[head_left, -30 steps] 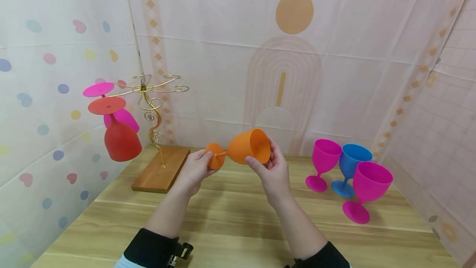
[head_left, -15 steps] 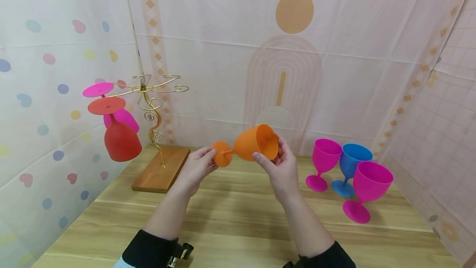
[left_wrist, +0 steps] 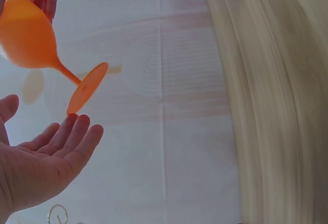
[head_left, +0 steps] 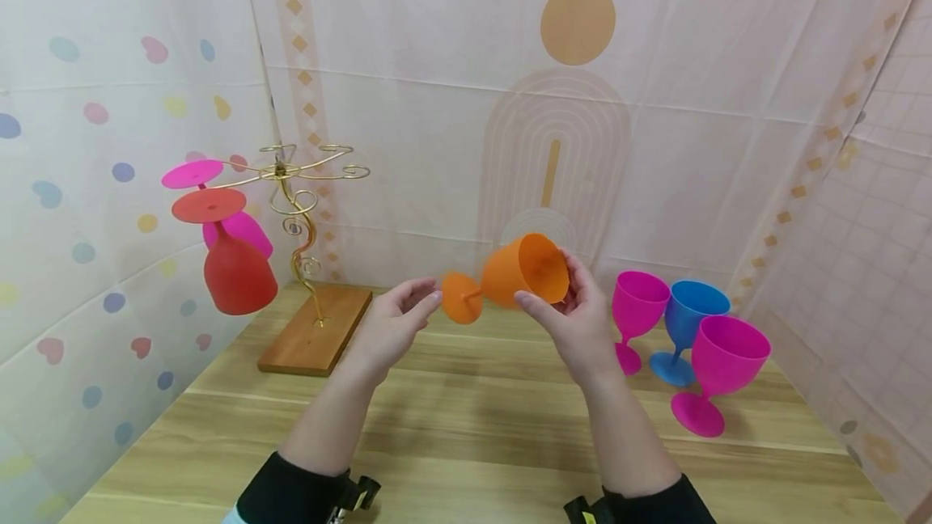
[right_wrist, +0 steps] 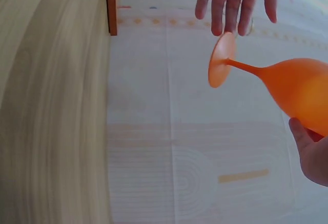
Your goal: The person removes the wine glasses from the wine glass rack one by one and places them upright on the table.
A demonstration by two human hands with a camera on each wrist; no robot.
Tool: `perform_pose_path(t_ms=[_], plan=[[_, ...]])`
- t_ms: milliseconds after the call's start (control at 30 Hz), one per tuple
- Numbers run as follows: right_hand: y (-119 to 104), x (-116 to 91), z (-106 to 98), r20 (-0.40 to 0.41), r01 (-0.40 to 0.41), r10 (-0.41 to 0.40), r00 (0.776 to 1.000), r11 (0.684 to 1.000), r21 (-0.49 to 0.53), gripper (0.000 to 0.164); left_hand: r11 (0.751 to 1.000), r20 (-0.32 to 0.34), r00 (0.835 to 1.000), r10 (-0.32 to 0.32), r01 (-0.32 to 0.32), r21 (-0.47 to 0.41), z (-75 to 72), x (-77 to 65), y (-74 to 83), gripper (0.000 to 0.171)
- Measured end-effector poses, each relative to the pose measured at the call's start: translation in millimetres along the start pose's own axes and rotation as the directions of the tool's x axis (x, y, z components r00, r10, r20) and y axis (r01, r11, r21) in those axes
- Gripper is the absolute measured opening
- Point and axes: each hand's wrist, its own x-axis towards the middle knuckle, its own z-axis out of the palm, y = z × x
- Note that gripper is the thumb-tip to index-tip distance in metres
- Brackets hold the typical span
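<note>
An orange goblet point(head_left: 502, 273) is held in the air over the middle of the table, tipped on its side, mouth to the right and foot to the left. My right hand point(head_left: 582, 322) grips its bowl near the rim, thumb in front and fingers behind. My left hand point(head_left: 393, 326) is beside the foot, thumb and fingers spread apart and holding nothing. In the left wrist view, the left hand's fingertips point(left_wrist: 79, 121) are right at the edge of the orange foot point(left_wrist: 88, 88).
At left stands a gold wire rack point(head_left: 302, 225) on a wooden base point(head_left: 316, 338). A red goblet point(head_left: 236, 273) and a pink goblet point(head_left: 191, 175) hang upside down from it. Two pink goblets point(head_left: 728, 354) and a blue goblet point(head_left: 692, 314) stand upright at right on the table point(head_left: 466, 427).
The right hand has carried the orange goblet to the right and slightly up. The left hand, which pinched the foot, has let go of it.
</note>
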Motion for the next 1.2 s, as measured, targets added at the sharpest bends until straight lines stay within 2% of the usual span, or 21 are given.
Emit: perform_pose_path(t_ms=[267,533,700,933,1200], plan=[[-12.1,-0.3,-14.1,0.0,0.006,-0.006,1.0,0.984,-0.18,0.075,0.995,0.002,0.999,0.038,-0.038,0.094,4.4,-3.4,4.8,0.058],[-18.3,-0.3,-27.9,-0.027,0.01,-0.018,0.999,0.97,-0.244,0.076,0.977,0.013,0.999,0.04,-0.042,0.208,9.6,-6.5,7.4,0.056],[-20.3,-0.5,-37.4,-0.041,-0.014,0.003,0.999,0.959,-0.284,0.079,0.948,0.008,0.998,0.057,-0.057,0.313,11.3,-7.9,7.7,0.062],[-21.2,0.3,-49.1,-0.055,-0.062,0.045,0.997,0.923,-0.38,0.085,0.889,0.018,0.998,0.063,-0.064,0.454,14.2,-10.0,7.2,0.062],[-24.6,0.6,-59.9,-0.062,-0.133,0.118,0.991,0.865,-0.483,0.092,0.847,0.047,0.998,0.031,-0.051,0.529,15.6,-8.9,0.2,0.066]])
